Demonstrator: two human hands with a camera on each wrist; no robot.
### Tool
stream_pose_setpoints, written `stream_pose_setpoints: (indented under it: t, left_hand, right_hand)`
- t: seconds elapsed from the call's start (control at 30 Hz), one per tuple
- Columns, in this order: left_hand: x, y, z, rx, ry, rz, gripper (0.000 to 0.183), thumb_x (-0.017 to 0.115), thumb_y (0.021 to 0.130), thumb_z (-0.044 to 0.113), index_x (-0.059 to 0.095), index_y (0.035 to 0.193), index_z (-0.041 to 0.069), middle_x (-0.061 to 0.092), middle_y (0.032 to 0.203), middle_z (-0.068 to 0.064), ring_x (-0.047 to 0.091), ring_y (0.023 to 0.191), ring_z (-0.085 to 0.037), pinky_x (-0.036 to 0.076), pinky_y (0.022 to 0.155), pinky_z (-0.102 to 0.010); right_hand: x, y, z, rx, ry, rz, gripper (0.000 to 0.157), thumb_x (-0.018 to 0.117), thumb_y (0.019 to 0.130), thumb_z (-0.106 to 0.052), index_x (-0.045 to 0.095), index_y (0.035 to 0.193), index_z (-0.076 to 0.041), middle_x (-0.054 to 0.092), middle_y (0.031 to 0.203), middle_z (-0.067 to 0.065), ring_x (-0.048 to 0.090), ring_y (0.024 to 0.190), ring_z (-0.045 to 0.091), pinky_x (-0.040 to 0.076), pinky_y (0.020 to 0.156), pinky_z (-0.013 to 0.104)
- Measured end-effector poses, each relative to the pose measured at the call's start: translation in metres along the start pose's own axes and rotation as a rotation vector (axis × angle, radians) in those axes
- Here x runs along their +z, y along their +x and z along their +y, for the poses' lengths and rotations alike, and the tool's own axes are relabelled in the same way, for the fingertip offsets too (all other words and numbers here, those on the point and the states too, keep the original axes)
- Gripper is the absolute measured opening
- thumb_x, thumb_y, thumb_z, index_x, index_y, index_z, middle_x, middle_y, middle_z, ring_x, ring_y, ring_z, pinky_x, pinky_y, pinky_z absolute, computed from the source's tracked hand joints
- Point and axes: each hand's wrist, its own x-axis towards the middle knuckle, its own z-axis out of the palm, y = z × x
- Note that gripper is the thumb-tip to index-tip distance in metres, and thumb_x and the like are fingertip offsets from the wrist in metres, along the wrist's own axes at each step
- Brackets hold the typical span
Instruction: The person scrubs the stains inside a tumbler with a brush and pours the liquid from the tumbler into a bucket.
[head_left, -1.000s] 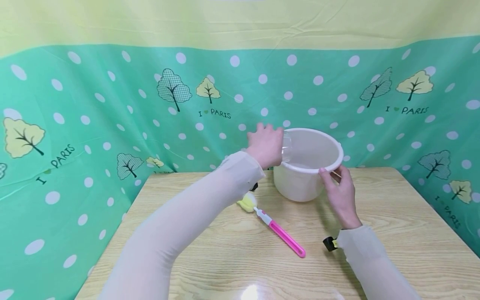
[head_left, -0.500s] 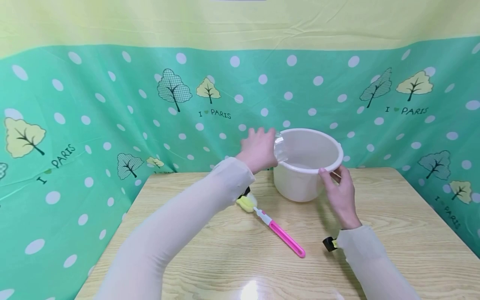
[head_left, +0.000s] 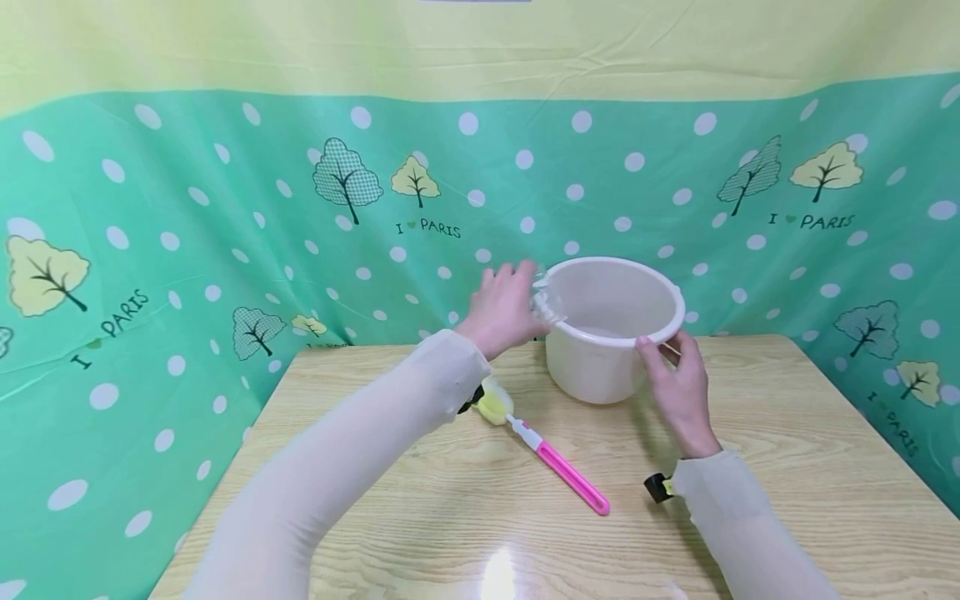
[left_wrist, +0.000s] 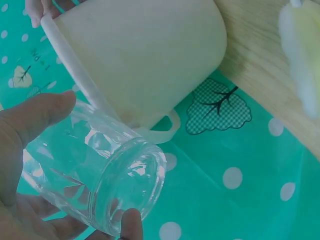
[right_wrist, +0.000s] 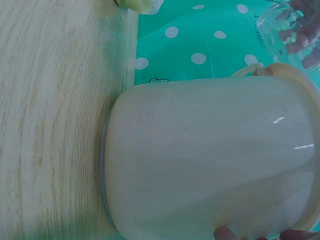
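Note:
My left hand grips a clear glass cup, which is tilted on its side at the left rim of a white bucket. In the left wrist view the thumb lies along one side of the cup, and fingers curl round the other. The bucket stands upright on the table. My right hand holds its right front rim, thumb on the near side. A bottle brush with a pink handle and a yellow-and-white sponge head lies in front of the bucket. What the bucket contains cannot be made out.
The wooden table runs up to a green dotted curtain behind and at both sides. A small loop handle sticks out from the bucket's side. The brush's sponge head lies near the left wrist.
My left hand has drawn the glass cup leftward, from over the bucket's mouth to its left rim. The right hand and the bucket have stayed put.

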Motion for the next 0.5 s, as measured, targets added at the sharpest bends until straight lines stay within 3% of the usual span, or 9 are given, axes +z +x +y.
stream_pose_setpoints:
  t: [0.2, 0.5]
  left_hand:
    - [0.006, -0.003, -0.006, -0.008, -0.059, 0.028, 0.082, 0.082, 0.07, 0.035, 0.04, 0.137, 0.014, 0.051, 0.118, -0.005, 0.041, 0.104, -0.023, 0.046, 0.082, -0.038]
    - [0.013, -0.008, -0.011, -0.029, -0.065, 0.059, 0.088, 0.08, 0.072, 0.04, 0.034, 0.142, 0.012, 0.05, 0.126, -0.009, 0.043, 0.109, -0.024, 0.047, 0.085, -0.037]
  right_hand:
    - [0.0, -0.001, -0.001, 0.011, -0.001, -0.004, 0.066, 0.057, 0.093, -0.045, 0.036, 0.143, -0.007, 0.042, 0.139, 0.012, 0.041, 0.128, 0.032, 0.04, 0.101, 0.051]
    - [0.0, -0.001, -0.001, 0.014, -0.012, -0.004, 0.065, 0.056, 0.093, -0.046, 0.036, 0.143, -0.009, 0.042, 0.14, 0.011, 0.041, 0.128, 0.031, 0.04, 0.101, 0.05]
